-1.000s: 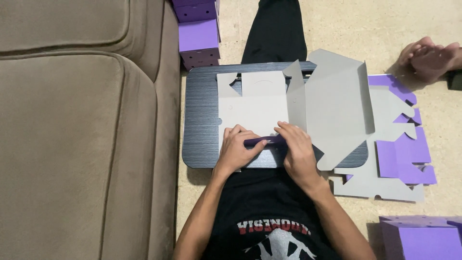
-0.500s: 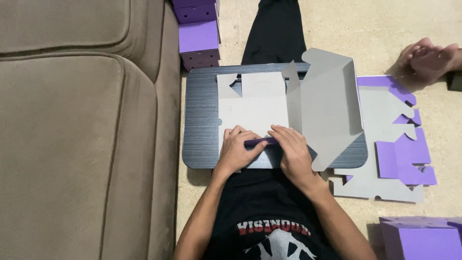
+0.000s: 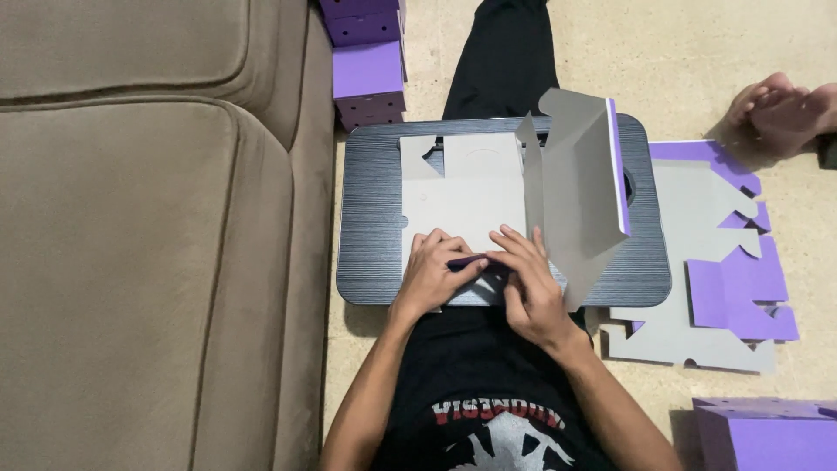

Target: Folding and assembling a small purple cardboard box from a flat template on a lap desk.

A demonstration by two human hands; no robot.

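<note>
A flat grey cardboard box blank [image 3: 475, 196] with a purple outer face lies on a dark lap tray [image 3: 370, 218] across my legs. My left hand [image 3: 432, 275] and my right hand [image 3: 527, 283] press together on the blank's near edge, pinching a folded purple flap [image 3: 469, 260] between the fingers. The blank's right panel [image 3: 580, 187] stands tilted up off the tray, with its purple side facing right.
A beige sofa [image 3: 148, 235] fills the left side. Finished purple boxes [image 3: 368, 61] are stacked beyond the tray, and another [image 3: 767, 432] sits at the bottom right. Flat grey and purple blanks [image 3: 715, 270] lie on the floor at right. Another person's foot [image 3: 780, 109] rests at the upper right.
The blank's right panel has swung up from lying nearly flat to standing tilted. Both hands have stayed on the near flap, with the right hand shifting slightly left.
</note>
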